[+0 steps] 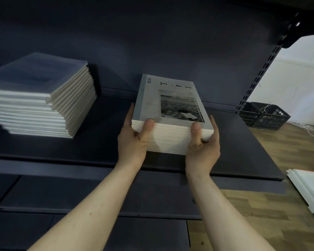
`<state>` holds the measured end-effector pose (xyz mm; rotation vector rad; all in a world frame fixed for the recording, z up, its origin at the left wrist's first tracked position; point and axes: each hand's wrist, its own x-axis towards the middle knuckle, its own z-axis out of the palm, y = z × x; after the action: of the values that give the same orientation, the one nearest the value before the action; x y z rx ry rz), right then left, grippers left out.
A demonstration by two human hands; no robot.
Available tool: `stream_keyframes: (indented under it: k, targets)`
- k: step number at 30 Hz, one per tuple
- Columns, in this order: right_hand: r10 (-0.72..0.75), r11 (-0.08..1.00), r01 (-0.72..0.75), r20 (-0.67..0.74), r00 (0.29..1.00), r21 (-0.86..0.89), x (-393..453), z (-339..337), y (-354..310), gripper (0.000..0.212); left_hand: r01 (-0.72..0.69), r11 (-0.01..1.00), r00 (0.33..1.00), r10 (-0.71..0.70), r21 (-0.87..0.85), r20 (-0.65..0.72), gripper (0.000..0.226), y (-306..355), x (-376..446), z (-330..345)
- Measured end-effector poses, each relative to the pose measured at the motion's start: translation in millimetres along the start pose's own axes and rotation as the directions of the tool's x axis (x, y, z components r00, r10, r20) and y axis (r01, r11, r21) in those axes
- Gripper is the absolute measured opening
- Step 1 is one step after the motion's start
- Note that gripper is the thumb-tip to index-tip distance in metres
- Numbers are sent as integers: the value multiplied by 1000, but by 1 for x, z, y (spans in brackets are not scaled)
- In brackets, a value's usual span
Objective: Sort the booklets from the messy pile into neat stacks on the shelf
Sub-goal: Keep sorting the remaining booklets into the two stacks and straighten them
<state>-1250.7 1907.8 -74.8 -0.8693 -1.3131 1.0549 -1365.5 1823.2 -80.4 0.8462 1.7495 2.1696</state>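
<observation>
You are placing a thick stack of white, grey-covered paper booklets (170,113) on the dark blue metal shelf (101,145), right of a taller, uneven pile of pale booklets (38,98). Your left hand (134,136) and right hand (202,140) each clasp a near corner, thumbs pressed on the top cover, fingers along the sides. The stack appears to rest on the board already, though its underside is in shadow, so that is uncertain. Next you likely need to square its edges, push it back, then let go.
</observation>
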Motion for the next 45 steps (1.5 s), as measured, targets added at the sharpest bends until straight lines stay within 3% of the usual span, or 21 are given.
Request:
stream_keyframes:
  k: [11, 13, 15, 19, 24, 30, 36, 45]
  targets:
    - [-21, 999, 21, -14, 1000, 27, 5, 3, 1, 42, -2, 1000, 998, 1, -9, -58, 84, -1, 1, 5]
    - [-21, 1000, 21, 27, 999, -17, 6, 0, 1, 49, 6, 1000, 999, -5, 8, -43, 88, 0, 1, 3]
    - [5, 998, 2, 102, 995, -60, 5, -5, 0, 68, 31, 998, 1000, -31, 54, -5, 94, 2, 0, -1]
    - [45, 991, -6, 293, 955, -134, 5, -20, -1, 95, 83, 972, 979, -120, 220, 163, 93, 9, -2, -16]
    - [63, 987, -10, 333, 941, -161, 9, -24, 4, 96, 64, 919, 971, -147, 388, 188, 81, 8, -4, -24]
    - [64, 986, -10, 321, 945, -166, 10, -21, 9, 97, 56, 918, 981, -123, 392, 150, 72, 3, -4, -22]
    - [66, 976, 35, 447, 892, -215, 13, -33, 5, 117, 79, 903, 965, -175, 422, 194, 81, 11, -5, -28]
    - [31, 962, 84, 411, 911, -259, 11, -30, 8, 110, 65, 898, 976, -147, 435, 157, 82, 11, -5, -26]
